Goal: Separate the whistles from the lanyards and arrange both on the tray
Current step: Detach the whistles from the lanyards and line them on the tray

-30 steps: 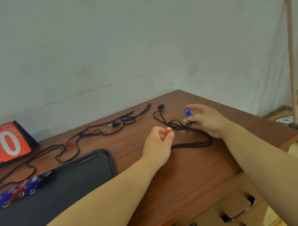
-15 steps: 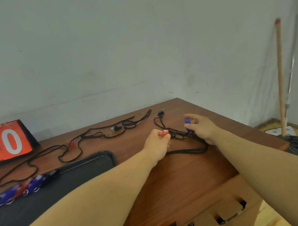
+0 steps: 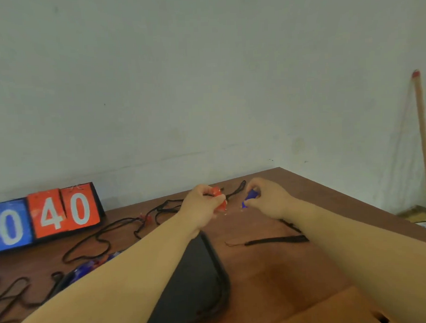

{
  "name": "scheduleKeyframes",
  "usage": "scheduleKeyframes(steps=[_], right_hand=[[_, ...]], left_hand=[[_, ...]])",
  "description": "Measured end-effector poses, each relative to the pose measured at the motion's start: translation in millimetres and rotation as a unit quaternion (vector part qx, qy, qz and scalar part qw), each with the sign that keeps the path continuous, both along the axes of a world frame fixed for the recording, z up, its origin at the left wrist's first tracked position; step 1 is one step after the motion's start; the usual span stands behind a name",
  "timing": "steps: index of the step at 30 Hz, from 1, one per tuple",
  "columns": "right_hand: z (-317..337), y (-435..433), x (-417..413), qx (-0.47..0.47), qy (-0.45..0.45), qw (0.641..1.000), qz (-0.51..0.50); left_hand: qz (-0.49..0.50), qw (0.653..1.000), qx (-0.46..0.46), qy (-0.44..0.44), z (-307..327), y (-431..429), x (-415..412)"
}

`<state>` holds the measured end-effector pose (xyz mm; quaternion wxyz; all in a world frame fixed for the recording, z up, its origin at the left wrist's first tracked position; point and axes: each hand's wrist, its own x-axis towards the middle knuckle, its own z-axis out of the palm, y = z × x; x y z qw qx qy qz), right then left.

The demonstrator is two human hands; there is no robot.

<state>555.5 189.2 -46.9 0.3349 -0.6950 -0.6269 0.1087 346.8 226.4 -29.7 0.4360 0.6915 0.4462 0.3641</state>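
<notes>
Left hand [image 3: 202,206]: fingers curled round red whistle [image 3: 219,199], near table's [image 3: 271,275] far corner.
Right hand [image 3: 269,199]: pinching blue whistle [image 3: 250,196].
Tray [image 3: 223,274]: sorted whistles [image 3: 90,267] at its far edge (blurred).
Remaining: lanyards [image 3: 275,240] lie off tray.

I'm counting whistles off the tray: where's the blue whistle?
Head view, just right of centre: the blue whistle is pinched in the right hand, beside the red whistle held by the left hand.
</notes>
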Motion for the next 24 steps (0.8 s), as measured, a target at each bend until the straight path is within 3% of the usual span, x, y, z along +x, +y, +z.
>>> scheduleKeyframes(steps=[4, 6, 10, 16, 20, 24], right_hand=[[3, -3, -60, -0.072, -0.066, 0.990, 0.098], [2, -5, -85, -0.092, -0.086, 0.984, 0.125], [-2, 2, -134, -0.142, -0.110, 0.966, 0.186], [-15, 39, -212, -0.224, -0.149, 0.929, 0.254], [-23, 71, -238, -0.289, -0.118, 0.912, 0.267], [-25, 88, -240, -0.291, -0.138, 0.903, 0.286]], left_hand=[[0.004, 0.998, 0.008, 0.068, -8, 3, -62], [-0.005, 0.988, 0.043, 0.146, -10, -4, -102], [-0.067, 0.932, 0.087, 0.345, -26, -24, -180], [-0.086, 0.903, 0.024, 0.419, -52, -13, -257], [-0.129, 0.888, -0.003, 0.441, -52, 8, -270], [-0.171, 0.880, 0.003, 0.444, -51, 24, -271]])
